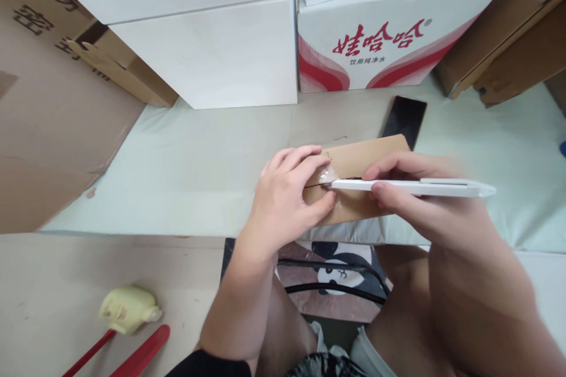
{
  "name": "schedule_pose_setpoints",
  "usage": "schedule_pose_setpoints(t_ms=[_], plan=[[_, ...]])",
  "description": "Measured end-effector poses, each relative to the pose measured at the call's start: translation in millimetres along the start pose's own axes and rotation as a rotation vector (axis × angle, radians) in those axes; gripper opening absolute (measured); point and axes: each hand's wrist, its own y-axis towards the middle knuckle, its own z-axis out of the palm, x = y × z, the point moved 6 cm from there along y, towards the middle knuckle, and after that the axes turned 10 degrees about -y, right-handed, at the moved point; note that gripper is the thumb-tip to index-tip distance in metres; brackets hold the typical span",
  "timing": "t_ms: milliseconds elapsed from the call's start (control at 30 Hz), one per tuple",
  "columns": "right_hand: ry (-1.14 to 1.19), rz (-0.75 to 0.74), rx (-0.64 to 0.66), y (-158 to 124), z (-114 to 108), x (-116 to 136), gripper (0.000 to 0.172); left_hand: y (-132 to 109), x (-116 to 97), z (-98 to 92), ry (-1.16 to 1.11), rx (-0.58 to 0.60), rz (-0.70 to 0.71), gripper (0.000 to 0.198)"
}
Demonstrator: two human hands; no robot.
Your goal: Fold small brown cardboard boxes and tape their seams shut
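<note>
A small brown cardboard box (369, 154) lies on the pale green covered surface in front of me. A dark seam runs along its top, with a scrap of clear tape (328, 174) near my left fingers. My left hand (289, 194) grips the box's left end, fingers over the far side and thumb on the near side. Pinched between the thumb and fingers of my right hand (411, 188) is a slim white pen (446, 187) with a clip. Its tip touches the seam beside my left thumb. The right hand is slightly blurred.
A black phone (405, 121) lies just behind the box. White cartons (212, 53) and a white and red water carton (384, 41) line the back. Large brown cardboard (57, 129) stands at left. On the floor are a yellow bottle (128, 309) and red handles (145, 350).
</note>
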Motion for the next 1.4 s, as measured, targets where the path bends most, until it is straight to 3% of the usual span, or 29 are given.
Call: schedule_pose_setpoints(t_ms=[533, 867, 1400], plan=[[0.036, -0.007, -0.035, -1.1, -3.7, -2.1, 0.011, -1.3, 0.9, -0.4, -0.012, -0.009, 0.016, 0.034], [0.251, 0.062, -0.08, -1.8, -3.5, -19.7, 0.011, -0.6, 1.5, -0.5, -0.014, -0.012, 0.01, 0.033], [0.251, 0.015, -0.048, -1.3, -3.3, -21.9, 0.018, -0.4, 1.5, -0.9, -0.015, -0.014, 0.006, 0.032]])
